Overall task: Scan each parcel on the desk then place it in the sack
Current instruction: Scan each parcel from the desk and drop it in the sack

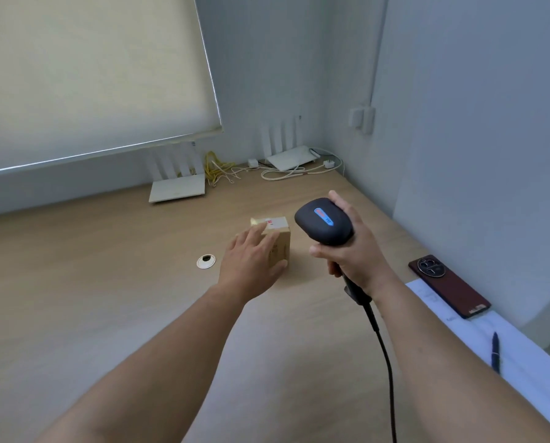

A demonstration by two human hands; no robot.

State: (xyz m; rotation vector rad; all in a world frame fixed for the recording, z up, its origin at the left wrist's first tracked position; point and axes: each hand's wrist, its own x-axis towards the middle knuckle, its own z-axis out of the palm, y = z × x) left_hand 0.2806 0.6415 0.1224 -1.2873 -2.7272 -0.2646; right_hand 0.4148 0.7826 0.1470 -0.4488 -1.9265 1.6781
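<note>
My left hand [251, 260] lies over the near-left side of the small cardboard parcel [278, 238], fingers nearly straight on its top, thumb at the near edge; can't tell if it's gripped. Parcel sits mid-desk [107, 282], just right of the cable grommet [206, 261]. My right hand [353, 251] is wrapped around the handle of the black corded scanner [324, 222], head just right of the parcel; phone [449, 286] and pen [495, 351] lie on paper, near right.

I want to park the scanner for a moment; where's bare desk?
Bare wood lies left of the grommet hole and near the front edge between the forearms. The back by the routers and cables, and the right edge with the phone, are crowded.
</note>
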